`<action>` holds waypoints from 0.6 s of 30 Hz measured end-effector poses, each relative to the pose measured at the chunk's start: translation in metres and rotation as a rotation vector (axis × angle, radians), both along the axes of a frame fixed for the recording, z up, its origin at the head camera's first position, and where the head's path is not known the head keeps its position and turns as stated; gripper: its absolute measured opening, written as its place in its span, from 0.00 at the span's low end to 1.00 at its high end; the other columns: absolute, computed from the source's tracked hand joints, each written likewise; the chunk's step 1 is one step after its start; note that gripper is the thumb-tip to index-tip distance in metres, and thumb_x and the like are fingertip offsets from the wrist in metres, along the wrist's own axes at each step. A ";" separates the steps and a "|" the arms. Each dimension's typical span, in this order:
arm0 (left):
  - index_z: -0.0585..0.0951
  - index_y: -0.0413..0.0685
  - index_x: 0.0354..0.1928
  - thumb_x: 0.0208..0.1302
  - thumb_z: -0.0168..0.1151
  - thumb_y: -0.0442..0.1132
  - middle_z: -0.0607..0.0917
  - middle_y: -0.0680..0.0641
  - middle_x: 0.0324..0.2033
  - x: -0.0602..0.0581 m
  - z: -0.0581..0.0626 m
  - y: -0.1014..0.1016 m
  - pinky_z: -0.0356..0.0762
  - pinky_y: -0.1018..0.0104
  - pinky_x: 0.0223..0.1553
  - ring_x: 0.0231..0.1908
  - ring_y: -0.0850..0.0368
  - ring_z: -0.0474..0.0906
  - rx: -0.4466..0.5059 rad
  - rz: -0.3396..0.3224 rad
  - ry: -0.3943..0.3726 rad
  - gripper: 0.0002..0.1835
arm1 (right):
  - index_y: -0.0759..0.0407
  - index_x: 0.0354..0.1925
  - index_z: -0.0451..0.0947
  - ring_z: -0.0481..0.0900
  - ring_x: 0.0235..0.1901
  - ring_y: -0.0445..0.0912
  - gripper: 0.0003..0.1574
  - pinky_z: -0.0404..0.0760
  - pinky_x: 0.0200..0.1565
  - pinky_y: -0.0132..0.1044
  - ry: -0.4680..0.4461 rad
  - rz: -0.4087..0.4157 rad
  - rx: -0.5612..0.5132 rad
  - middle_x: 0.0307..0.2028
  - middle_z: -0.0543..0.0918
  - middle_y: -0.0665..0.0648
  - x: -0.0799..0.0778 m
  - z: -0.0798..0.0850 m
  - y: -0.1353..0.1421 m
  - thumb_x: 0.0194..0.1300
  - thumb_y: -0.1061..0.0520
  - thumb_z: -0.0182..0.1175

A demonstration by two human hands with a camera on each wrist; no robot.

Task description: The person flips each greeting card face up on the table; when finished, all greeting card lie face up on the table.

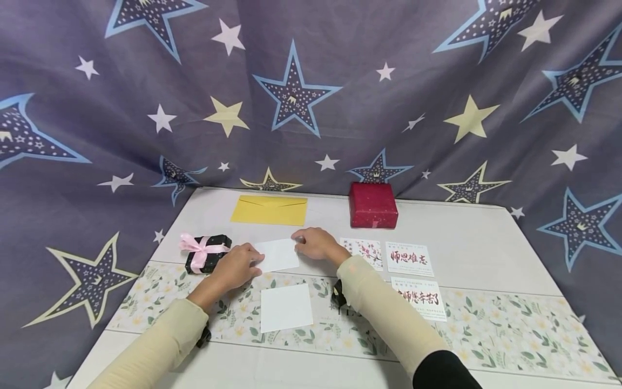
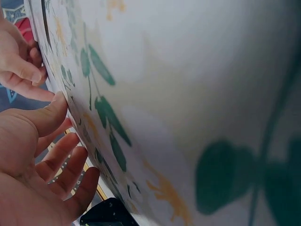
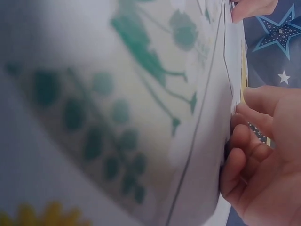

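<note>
In the head view, the upper card (image 1: 409, 259) on the right bears the large dark red characters "师恩难忘". The lower card (image 1: 425, 302) bears "师您辛苦了" in the same colour; the sign before these is partly hidden by the sleeve (image 1: 384, 305). Both carry finer lines above and below, too small to read surely. Red characters on the blossom card (image 1: 367, 253) and dark letters printed on the table (image 1: 486, 243), near the sleeve, cannot be made out.
</note>
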State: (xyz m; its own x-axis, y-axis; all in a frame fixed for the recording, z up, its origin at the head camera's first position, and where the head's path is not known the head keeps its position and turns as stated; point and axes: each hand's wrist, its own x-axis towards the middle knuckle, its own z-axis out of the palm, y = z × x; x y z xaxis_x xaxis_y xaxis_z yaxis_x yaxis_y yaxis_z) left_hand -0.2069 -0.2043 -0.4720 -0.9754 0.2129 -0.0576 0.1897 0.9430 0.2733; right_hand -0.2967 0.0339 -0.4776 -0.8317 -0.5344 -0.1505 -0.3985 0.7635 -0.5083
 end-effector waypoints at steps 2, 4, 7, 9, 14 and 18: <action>0.83 0.47 0.61 0.62 0.73 0.43 0.83 0.48 0.50 0.000 0.000 0.000 0.79 0.48 0.55 0.52 0.49 0.79 -0.003 -0.001 -0.002 0.25 | 0.46 0.67 0.77 0.78 0.65 0.51 0.25 0.73 0.68 0.47 -0.004 -0.006 -0.004 0.61 0.84 0.53 -0.001 -0.001 -0.001 0.75 0.49 0.55; 0.84 0.47 0.61 0.62 0.73 0.43 0.83 0.47 0.50 0.000 0.000 0.000 0.79 0.48 0.55 0.52 0.49 0.80 -0.005 -0.002 0.000 0.25 | 0.46 0.66 0.78 0.78 0.64 0.50 0.24 0.73 0.68 0.47 -0.005 -0.013 -0.006 0.60 0.84 0.53 -0.002 -0.001 -0.001 0.74 0.49 0.54; 0.84 0.46 0.60 0.62 0.73 0.42 0.84 0.47 0.50 0.000 0.000 0.000 0.79 0.47 0.55 0.52 0.48 0.80 -0.006 -0.005 0.006 0.24 | 0.47 0.65 0.78 0.79 0.64 0.50 0.24 0.74 0.68 0.47 -0.002 -0.015 -0.007 0.60 0.84 0.53 -0.003 -0.002 -0.001 0.74 0.49 0.54; 0.84 0.46 0.60 0.62 0.73 0.42 0.84 0.47 0.50 0.000 0.000 0.000 0.79 0.47 0.55 0.52 0.48 0.80 -0.006 -0.004 0.012 0.24 | 0.47 0.65 0.79 0.79 0.63 0.49 0.23 0.74 0.67 0.46 0.003 -0.014 -0.007 0.59 0.85 0.53 -0.003 -0.001 -0.002 0.74 0.50 0.55; 0.84 0.46 0.60 0.62 0.73 0.42 0.84 0.46 0.50 0.002 0.000 0.001 0.80 0.48 0.55 0.51 0.48 0.80 -0.007 -0.004 0.023 0.24 | 0.50 0.59 0.82 0.83 0.55 0.48 0.19 0.78 0.62 0.44 -0.003 -0.015 -0.038 0.54 0.87 0.52 -0.002 0.001 -0.003 0.74 0.51 0.56; 0.84 0.46 0.59 0.61 0.74 0.42 0.84 0.47 0.49 0.001 -0.001 0.002 0.80 0.48 0.54 0.51 0.48 0.80 -0.014 -0.012 0.033 0.24 | 0.54 0.62 0.80 0.83 0.53 0.48 0.22 0.78 0.60 0.44 0.010 -0.010 -0.041 0.51 0.88 0.54 -0.002 0.001 -0.004 0.74 0.52 0.56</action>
